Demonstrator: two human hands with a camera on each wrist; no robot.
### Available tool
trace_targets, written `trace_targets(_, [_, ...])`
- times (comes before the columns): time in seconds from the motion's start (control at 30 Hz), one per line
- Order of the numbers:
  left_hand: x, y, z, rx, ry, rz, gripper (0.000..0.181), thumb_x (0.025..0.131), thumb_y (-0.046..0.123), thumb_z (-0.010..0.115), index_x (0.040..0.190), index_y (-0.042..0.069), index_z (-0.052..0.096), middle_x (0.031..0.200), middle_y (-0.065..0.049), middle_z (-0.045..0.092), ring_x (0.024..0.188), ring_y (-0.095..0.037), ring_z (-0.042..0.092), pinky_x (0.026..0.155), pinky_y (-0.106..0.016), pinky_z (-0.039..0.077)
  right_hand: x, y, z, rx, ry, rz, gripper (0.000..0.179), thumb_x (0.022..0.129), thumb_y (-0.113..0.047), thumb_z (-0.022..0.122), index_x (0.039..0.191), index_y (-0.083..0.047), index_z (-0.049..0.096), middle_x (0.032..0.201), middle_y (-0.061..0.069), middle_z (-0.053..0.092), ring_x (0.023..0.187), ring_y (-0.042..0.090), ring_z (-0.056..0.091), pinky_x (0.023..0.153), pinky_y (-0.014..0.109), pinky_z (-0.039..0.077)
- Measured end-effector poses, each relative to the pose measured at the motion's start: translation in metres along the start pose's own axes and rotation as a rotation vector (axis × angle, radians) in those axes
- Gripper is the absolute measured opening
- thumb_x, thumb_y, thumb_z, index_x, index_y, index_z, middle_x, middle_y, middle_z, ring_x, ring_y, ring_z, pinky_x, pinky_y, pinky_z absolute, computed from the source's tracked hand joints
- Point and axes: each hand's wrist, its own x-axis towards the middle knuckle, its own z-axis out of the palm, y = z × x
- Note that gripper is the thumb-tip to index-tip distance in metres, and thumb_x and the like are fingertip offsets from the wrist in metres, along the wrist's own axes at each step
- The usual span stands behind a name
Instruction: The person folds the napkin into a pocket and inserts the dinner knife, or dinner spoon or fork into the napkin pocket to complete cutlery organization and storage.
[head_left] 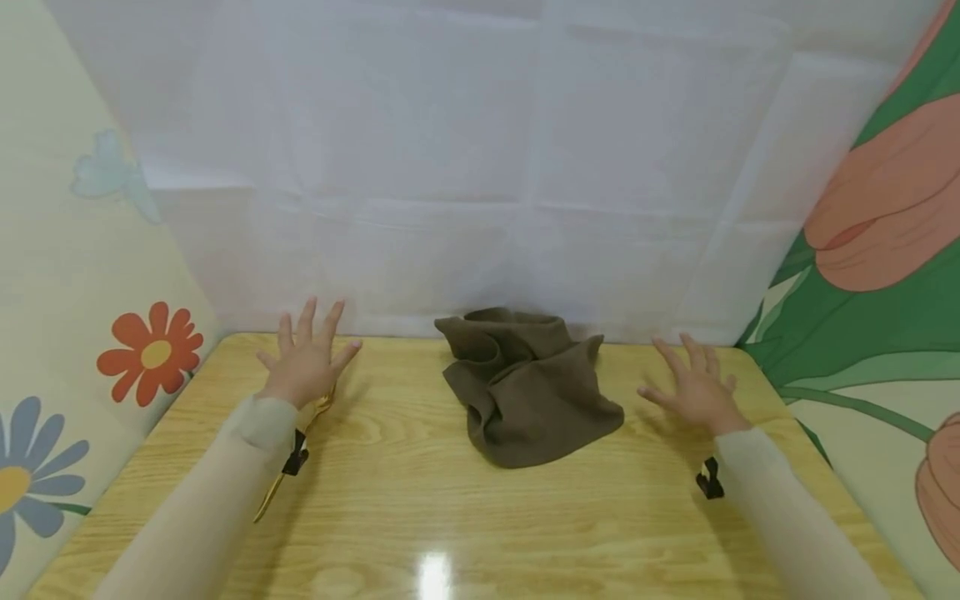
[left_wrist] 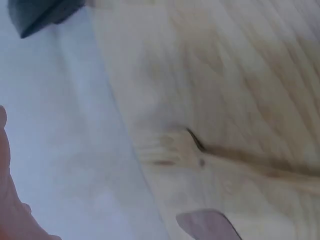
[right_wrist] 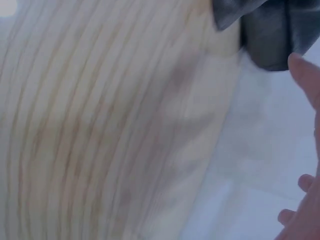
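Brown cloth (head_left: 536, 408) lies bunched between your left hand (head_left: 303, 371) and right hand (head_left: 699, 392), both splayed, holding nothing. Pinch loose edges, mind that gold fork (left_wrist: 182, 150).

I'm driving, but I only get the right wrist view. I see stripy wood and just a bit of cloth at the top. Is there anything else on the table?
Observer: Yes, a gold fork lies on the left side of the table.
Operator: Cool! What does all of the cloth look like? Mine gets cut off.
Observer: In the head view, the cloth is one brown, crumpled heap.
Operator: And is the left grip holding something?
Observer: No, the left grip has its fingers spread and holds nothing.
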Motion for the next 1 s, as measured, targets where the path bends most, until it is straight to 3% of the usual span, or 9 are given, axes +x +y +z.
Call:
trace_targets(0.17, [-0.009,0.026,-0.002,-0.005,0.023,0.072,0.075,0.106,0.058,0.037,0.165,0.023,0.007,0.166,-0.022,-0.012,0.145,-0.060,-0.010,0.093,-0.092,0.001,0.000,-0.011,0.006,0.154,0.065,-0.050,0.081,0.098,-0.045,0.067,0.158,-0.008,0.028,0.158,0.033,0.014,0.141,0.060,0.013,0.098,0.082,0.028])
trace_targets(0.33, [-0.017,0.053,0.007,-0.002,0.085,0.213,0.067,0.107,0.041,0.051,0.162,0.017,0.022,0.165,-0.027,0.006,0.146,-0.057,0.009,0.104,-0.083,0.017,0.000,-0.027,0.010,0.427,0.051,-0.029,0.071,0.102,-0.038,0.062,0.154,0.001,0.032,0.150,0.034,0.025,0.136,0.054,0.027,0.106,0.071,0.031])
trace_targets(0.43, [-0.020,0.065,0.014,-0.077,0.124,0.289,0.061,0.104,0.025,0.058,0.158,0.012,0.032,0.161,-0.030,0.018,0.143,-0.056,0.022,0.107,-0.076,0.026,0.000,-0.035,0.014,0.579,0.019,0.010,0.066,0.104,-0.036,0.060,0.152,0.002,0.035,0.151,0.032,0.029,0.134,0.052,0.034,0.106,0.066,0.036])
trace_targets(0.57, [-0.026,0.079,0.026,-0.252,0.085,0.316,0.058,0.103,0.016,0.060,0.156,0.008,0.037,0.156,-0.030,0.029,0.140,-0.053,0.030,0.106,-0.072,0.032,0.000,-0.042,0.022,0.755,-0.029,0.088,0.059,0.104,-0.030,0.060,0.149,0.002,0.039,0.150,0.030,0.035,0.133,0.048,0.042,0.102,0.056,0.047])
trace_targets(0.77, [-0.031,0.099,0.045,-0.438,0.026,0.295,0.052,0.102,0.013,0.059,0.151,0.003,0.044,0.149,-0.028,0.041,0.136,-0.047,0.041,0.107,-0.066,0.036,0.000,-0.050,0.035,0.828,-0.001,0.157,0.044,0.104,-0.018,0.059,0.139,0.006,0.048,0.142,0.029,0.046,0.127,0.043,0.052,0.094,0.043,0.054])
trace_targets(0.87, [-0.034,0.107,0.055,-0.596,-0.042,0.205,0.048,0.103,0.014,0.057,0.148,0.001,0.045,0.148,-0.028,0.045,0.133,-0.048,0.045,0.106,-0.065,0.039,-0.002,-0.052,0.041,0.749,0.030,0.145,0.038,0.103,-0.015,0.059,0.134,0.006,0.054,0.138,0.029,0.050,0.123,0.044,0.055,0.091,0.045,0.055])
trace_targets(1.0, [-0.040,0.115,0.067,-0.870,-0.164,0.049,0.043,0.106,0.013,0.051,0.146,-0.001,0.044,0.147,-0.028,0.046,0.133,-0.046,0.047,0.106,-0.061,0.043,-0.005,-0.058,0.046,0.556,0.060,0.070,0.033,0.101,-0.013,0.060,0.128,0.006,0.058,0.132,0.031,0.047,0.118,0.047,0.053,0.094,0.054,0.051])
